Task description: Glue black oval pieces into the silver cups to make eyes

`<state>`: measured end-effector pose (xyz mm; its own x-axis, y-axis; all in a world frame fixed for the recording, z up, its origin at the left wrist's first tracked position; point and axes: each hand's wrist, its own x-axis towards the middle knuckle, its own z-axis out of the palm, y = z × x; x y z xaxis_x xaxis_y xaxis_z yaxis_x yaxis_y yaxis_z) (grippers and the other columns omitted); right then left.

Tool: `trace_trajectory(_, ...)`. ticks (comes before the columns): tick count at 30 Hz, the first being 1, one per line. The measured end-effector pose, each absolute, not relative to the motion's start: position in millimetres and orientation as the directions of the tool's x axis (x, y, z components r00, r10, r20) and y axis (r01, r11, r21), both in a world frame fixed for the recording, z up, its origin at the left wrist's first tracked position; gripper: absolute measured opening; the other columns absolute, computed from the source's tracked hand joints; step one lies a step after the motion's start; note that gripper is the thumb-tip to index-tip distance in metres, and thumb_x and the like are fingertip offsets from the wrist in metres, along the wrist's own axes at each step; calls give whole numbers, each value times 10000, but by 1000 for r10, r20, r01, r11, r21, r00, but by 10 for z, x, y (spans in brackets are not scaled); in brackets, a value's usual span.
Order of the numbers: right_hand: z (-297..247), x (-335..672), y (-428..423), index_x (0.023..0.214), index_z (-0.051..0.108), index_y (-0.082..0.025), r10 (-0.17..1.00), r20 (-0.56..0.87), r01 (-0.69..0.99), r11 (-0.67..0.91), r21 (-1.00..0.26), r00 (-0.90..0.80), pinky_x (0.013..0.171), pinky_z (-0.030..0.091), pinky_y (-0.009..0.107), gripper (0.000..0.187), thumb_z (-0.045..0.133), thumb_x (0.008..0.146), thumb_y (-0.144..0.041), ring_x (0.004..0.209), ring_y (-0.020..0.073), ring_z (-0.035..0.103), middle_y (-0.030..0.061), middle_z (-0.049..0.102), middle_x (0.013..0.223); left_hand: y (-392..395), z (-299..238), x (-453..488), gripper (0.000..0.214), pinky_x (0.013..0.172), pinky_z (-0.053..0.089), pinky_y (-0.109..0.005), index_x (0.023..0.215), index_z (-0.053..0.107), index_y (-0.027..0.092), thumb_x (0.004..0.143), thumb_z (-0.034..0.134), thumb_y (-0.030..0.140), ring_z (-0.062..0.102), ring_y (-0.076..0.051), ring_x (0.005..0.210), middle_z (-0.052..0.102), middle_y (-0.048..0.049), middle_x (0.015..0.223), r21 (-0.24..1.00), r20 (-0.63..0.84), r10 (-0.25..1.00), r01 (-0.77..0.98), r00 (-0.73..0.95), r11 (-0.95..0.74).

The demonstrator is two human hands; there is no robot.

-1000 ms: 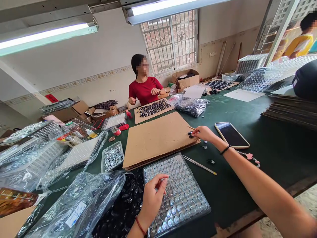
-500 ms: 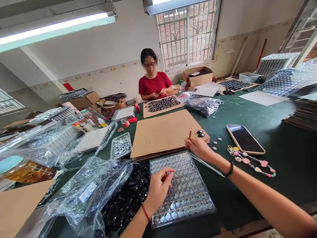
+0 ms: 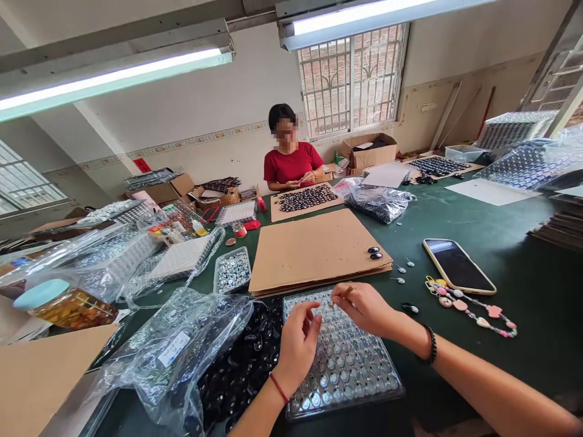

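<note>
A clear plastic tray point(image 3: 344, 388) with rows of round silvery pieces lies in front of me. My right hand point(image 3: 364, 308) is closed in a pinch over the tray's far edge, around a thin brown stick point(image 3: 349, 289) mostly hidden by the fingers. Over the tray's left side, my left hand point(image 3: 296, 346) has curled fingers, with thumb and forefinger close together; anything between them is too small to make out. Glossy black oval pieces point(image 3: 241, 370) lie heaped left of the tray. Beyond it, two black ovals point(image 3: 375, 253) rest on stacked brown cardboard sheets point(image 3: 310, 249).
A clear plastic bag point(image 3: 168, 346) lies at the left, near a tub of small silvery parts point(image 3: 232, 270) and a teal-lidded jar point(image 3: 68, 303). A phone point(image 3: 458, 265) and beaded strap point(image 3: 485, 312) lie right. Across the table sits a person in a red shirt point(image 3: 291, 165).
My right hand has moved down and toward my left hand, over the tray, tilting the upright stick. My left hand stays over the tray. The whole view has shifted slightly.
</note>
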<state>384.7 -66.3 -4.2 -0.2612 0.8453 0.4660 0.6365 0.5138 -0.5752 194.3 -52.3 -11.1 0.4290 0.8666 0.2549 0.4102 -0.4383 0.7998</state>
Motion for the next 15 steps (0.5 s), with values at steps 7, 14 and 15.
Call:
trace_trajectory(7,-98,3651,-884,806,506,-160,785,575,376,616,-692,-229,569,349,242,289,307,947,-315,618,144,473,36,522,706,-416,-268,1992,529,618,443,-267,1135,513,142,685,622,399,544,-145,667,608,-49,801,962,-2,881,242,473,-128)
trace_trajectory(14,-202,3665,-900,848,519,-163,765,633,336,631,-699,-119,572,365,249,228,341,937,-273,627,143,484,30,517,716,-445,-261,2026,248,547,422,-226,793,663,135,665,642,347,550,-128,586,641,-35,683,962,-47,870,256,490,-92)
trace_trajectory(15,-213,3673,-899,860,522,-164,761,643,330,632,-702,-90,576,369,251,221,344,937,-270,630,142,487,29,515,722,-448,-268,2018,219,554,430,-230,783,668,143,675,635,331,559,-132,593,650,-40,703,941,-7,877,300,480,-157)
